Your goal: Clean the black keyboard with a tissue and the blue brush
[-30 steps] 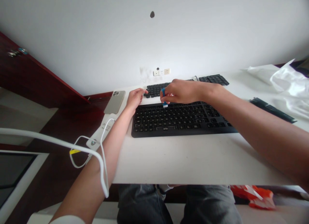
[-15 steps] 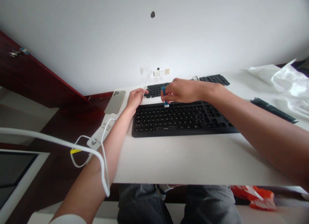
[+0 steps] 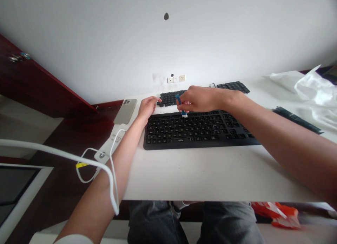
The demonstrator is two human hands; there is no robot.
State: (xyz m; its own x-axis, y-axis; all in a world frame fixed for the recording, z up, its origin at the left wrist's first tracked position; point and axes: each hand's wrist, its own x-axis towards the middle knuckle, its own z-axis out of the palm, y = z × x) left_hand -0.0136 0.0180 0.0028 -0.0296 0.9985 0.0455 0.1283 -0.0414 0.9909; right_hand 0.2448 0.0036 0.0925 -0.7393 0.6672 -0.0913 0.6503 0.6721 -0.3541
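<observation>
A small blue brush (image 3: 183, 112) with white bristles is pinched in my right hand (image 3: 193, 98), its bristles down at the top rows of a black keyboard (image 3: 202, 143). The keyboard's keycaps are off, and the bare switch positions show. My left hand (image 3: 147, 106) lies at the keyboard's upper left corner, thumb and forefinger apart, with nothing visible in it. Its fingertips come close to loose black keycaps (image 3: 168, 98) laid out in rows behind the keyboard. My right forearm covers part of the keyboard's right side.
A phone (image 3: 125, 111) and a white power strip (image 3: 107, 145) with white cables lie along the left table edge. More keycaps (image 3: 233, 86) sit at the back right, near a dark flat strip (image 3: 297, 120) and white plastic wrapping (image 3: 312, 86). Wall sockets (image 3: 176, 79) are behind.
My right hand has moved the brush slightly to the right along the keyboard's top rows, and the brush's tilt has changed. My left hand stays in place.
</observation>
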